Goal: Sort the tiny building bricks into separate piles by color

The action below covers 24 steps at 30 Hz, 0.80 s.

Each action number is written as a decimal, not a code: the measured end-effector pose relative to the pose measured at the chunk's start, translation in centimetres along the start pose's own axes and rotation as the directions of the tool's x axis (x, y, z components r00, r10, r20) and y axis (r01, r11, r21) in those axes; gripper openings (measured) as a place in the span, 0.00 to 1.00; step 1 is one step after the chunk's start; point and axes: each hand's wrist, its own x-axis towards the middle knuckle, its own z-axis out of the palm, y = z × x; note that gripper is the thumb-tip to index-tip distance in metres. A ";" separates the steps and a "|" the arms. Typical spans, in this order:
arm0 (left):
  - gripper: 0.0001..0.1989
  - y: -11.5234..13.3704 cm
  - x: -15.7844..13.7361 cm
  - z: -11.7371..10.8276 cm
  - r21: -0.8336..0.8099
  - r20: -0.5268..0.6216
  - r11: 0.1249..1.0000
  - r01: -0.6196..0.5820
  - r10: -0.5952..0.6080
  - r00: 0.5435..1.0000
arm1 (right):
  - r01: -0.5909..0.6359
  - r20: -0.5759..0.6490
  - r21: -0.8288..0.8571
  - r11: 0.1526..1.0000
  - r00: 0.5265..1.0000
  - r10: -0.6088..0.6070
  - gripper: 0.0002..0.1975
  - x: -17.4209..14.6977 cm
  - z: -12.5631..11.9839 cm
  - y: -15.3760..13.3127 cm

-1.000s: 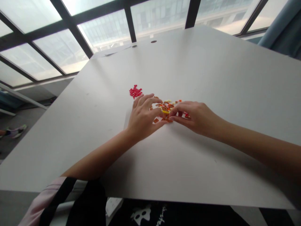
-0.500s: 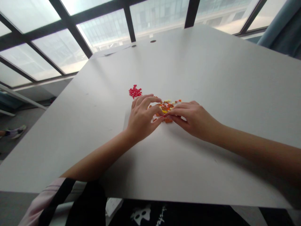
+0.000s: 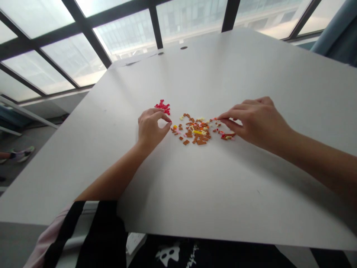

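White, smooth and faintly shadowed, the table (image 3: 178, 193) fills most of my view from the head camera, its near edge running along the wearer's dark clothing. Beyond it I see tall windows (image 3: 128, 31) in dark frames, with a pale building outside. A blue-grey curtain (image 3: 338, 35) hangs at the upper right, and at the lower left I make out a striped pink, black and white sleeve (image 3: 80, 230). Past the table's left side, someone's shoe (image 3: 23, 153) rests on a grey floor (image 3: 36, 137).

The right hand (image 3: 252, 115) hovers low at the right of the pieces, thumb and forefinger close together beside a small orange piece (image 3: 215, 119); I cannot tell whether they grip it. The left hand (image 3: 152, 126), on the other side, has its thumb and forefinger pinched on a tiny red piece (image 3: 170, 121), too small for me to read its shape.

Between the hands, the brown pieces (image 3: 202, 138) lie loose on the table, a studded, blocky scatter mixed with cream, orange and pink bits. Beyond the left hand sits the red pile (image 3: 162, 105), partly behind its fingers. Just below the right hand I see a narrow red-and-brown cluster (image 3: 228, 136). One bright yellow bar (image 3: 199, 132) lies across the scatter.
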 end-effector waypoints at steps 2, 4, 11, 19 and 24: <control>0.02 -1.2 0.2 0.2 0.000 -0.005 0.998 0.056 -0.056 0.998 | 0.001 0.041 0.013 1.000 0.999 -0.002 0.13 -0.2 0.3 0.9; 0.02 -1.8 0.4 0.2 0.016 -0.021 0.996 0.087 -0.086 0.996 | 0.022 0.076 0.069 0.997 0.997 -0.027 0.10 -0.3 0.7 1.5; 0.05 -2.5 1.0 0.1 0.097 -0.080 0.989 0.108 -0.100 0.992 | 0.071 0.129 0.169 0.983 0.987 -0.093 0.11 -0.3 1.0 1.4; 0.05 -2.2 0.6 0.5 0.087 -0.045 0.996 -0.012 0.016 0.999 | 0.083 0.101 0.144 0.986 0.990 -0.098 0.13 -0.2 1.5 1.8; 0.09 -2.4 0.2 1.5 0.118 0.016 0.991 -0.067 0.065 0.998 | 0.064 0.075 0.149 0.987 0.994 -0.076 0.15 -0.2 1.5 1.6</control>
